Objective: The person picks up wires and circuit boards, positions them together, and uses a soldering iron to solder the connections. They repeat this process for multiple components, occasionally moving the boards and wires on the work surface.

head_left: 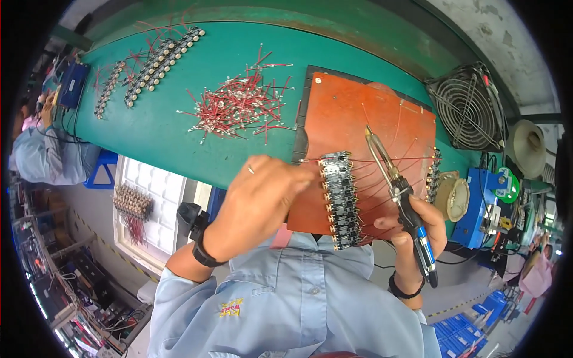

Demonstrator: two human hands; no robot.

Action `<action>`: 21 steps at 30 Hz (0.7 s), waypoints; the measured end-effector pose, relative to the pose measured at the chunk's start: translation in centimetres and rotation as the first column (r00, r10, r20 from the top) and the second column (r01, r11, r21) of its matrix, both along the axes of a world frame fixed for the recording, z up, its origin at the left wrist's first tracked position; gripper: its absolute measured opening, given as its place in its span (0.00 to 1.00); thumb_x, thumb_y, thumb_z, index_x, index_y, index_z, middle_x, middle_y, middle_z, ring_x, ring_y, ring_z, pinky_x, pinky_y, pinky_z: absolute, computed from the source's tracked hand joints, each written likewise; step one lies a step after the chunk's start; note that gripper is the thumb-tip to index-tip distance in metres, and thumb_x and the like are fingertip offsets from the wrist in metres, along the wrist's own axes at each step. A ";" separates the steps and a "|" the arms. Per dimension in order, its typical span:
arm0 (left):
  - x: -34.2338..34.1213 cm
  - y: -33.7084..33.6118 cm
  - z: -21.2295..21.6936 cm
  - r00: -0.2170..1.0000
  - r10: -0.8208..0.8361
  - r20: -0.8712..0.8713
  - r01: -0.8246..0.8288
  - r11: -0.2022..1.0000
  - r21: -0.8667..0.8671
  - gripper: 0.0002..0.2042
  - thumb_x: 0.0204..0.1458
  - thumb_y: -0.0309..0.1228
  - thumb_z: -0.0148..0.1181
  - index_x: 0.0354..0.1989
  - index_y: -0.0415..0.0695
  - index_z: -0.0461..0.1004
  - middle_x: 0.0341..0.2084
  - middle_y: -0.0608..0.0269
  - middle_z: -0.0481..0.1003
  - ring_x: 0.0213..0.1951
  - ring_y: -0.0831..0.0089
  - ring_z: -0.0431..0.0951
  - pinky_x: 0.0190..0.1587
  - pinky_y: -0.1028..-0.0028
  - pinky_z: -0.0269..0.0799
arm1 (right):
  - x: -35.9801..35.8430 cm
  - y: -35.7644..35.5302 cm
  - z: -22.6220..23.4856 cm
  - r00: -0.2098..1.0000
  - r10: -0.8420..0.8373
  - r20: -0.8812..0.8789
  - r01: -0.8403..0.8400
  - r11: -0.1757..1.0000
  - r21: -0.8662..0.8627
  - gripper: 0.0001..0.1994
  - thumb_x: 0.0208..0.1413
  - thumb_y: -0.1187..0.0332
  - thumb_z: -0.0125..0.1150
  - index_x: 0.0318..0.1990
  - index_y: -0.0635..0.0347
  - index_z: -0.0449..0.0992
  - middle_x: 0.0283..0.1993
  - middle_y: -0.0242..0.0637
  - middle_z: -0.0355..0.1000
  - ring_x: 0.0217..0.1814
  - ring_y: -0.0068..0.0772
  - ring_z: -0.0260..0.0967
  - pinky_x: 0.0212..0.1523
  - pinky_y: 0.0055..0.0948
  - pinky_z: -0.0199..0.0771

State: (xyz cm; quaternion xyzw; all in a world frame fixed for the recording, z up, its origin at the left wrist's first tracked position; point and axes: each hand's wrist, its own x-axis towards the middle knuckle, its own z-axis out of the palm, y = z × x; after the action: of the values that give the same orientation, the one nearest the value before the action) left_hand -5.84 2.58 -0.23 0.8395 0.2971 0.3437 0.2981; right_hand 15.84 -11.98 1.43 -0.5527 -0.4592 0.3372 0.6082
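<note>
My left hand (262, 197) pinches the end of a thin red wire at the top of a strip of small black circuit boards (340, 200). The strip lies on an orange-brown work board (358, 107) on the green table (179, 125). My right hand (424, 230) grips a soldering iron (397, 188) by its black and blue handle. The iron's tip points up over the board, a little right of the strip. Several red wires run from the strip across the board to a second strip (434, 170) at its right edge.
A heap of loose red wires (239, 104) lies mid-table, with rows of wired parts (152, 62) at the far left. A fan (465, 107), a solder spool (452, 197) and a blue station box (480, 206) stand to the right. Another person (42, 149) sits at far left.
</note>
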 end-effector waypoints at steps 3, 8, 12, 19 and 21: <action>1.7 -1.2 0.3 0.982 -0.140 0.123 0.139 0.990 0.023 0.05 0.51 0.19 0.59 0.36 0.40 0.75 0.26 0.61 0.75 0.27 0.62 0.72 0.31 0.68 0.65 | 0.2 0.7 -0.2 0.991 0.049 0.126 -0.049 0.999 -0.003 0.23 0.51 0.74 0.68 0.54 0.69 0.68 0.46 0.49 0.74 0.44 0.34 0.77 0.45 0.27 0.77; 3.3 -2.4 0.7 0.945 -0.281 0.167 0.298 0.950 -0.089 0.06 0.50 0.19 0.61 0.37 0.39 0.75 0.26 0.60 0.75 0.28 0.63 0.73 0.32 0.69 0.66 | -0.4 1.6 0.4 0.990 0.088 0.112 -0.081 0.995 -0.066 0.23 0.51 0.78 0.66 0.55 0.68 0.69 0.45 0.46 0.75 0.43 0.29 0.77 0.45 0.26 0.76; 3.7 -2.9 0.7 0.940 -0.301 0.163 0.320 0.942 -0.104 0.09 0.46 0.20 0.65 0.37 0.40 0.76 0.27 0.60 0.75 0.28 0.64 0.72 0.31 0.70 0.66 | -0.6 1.7 0.1 0.956 0.059 0.287 -0.041 0.997 -0.068 0.23 0.51 0.78 0.66 0.55 0.67 0.69 0.44 0.43 0.76 0.43 0.27 0.76 0.45 0.25 0.76; 4.0 -3.4 -0.1 0.959 -0.214 0.186 0.208 0.977 0.048 0.11 0.41 0.21 0.70 0.34 0.41 0.76 0.28 0.62 0.75 0.28 0.66 0.72 0.32 0.71 0.66 | -0.8 1.3 -0.2 0.984 0.061 0.169 -0.052 0.997 -0.059 0.22 0.52 0.79 0.64 0.56 0.68 0.67 0.44 0.44 0.76 0.44 0.28 0.76 0.46 0.24 0.76; 3.8 -3.2 0.0 0.961 -0.214 0.178 0.210 0.977 0.041 0.10 0.42 0.20 0.67 0.33 0.39 0.75 0.27 0.62 0.73 0.29 0.66 0.72 0.33 0.70 0.68 | -0.7 1.1 -0.2 0.989 0.068 0.128 -0.062 0.997 -0.053 0.22 0.53 0.79 0.63 0.56 0.68 0.66 0.44 0.45 0.76 0.45 0.28 0.76 0.46 0.25 0.76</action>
State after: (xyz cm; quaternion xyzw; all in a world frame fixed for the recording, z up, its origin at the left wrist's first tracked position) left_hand -1.99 -0.66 -0.26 0.8348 0.1735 0.3881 0.3497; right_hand 15.09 -10.90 1.24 -0.5730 -0.5071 0.3314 0.5520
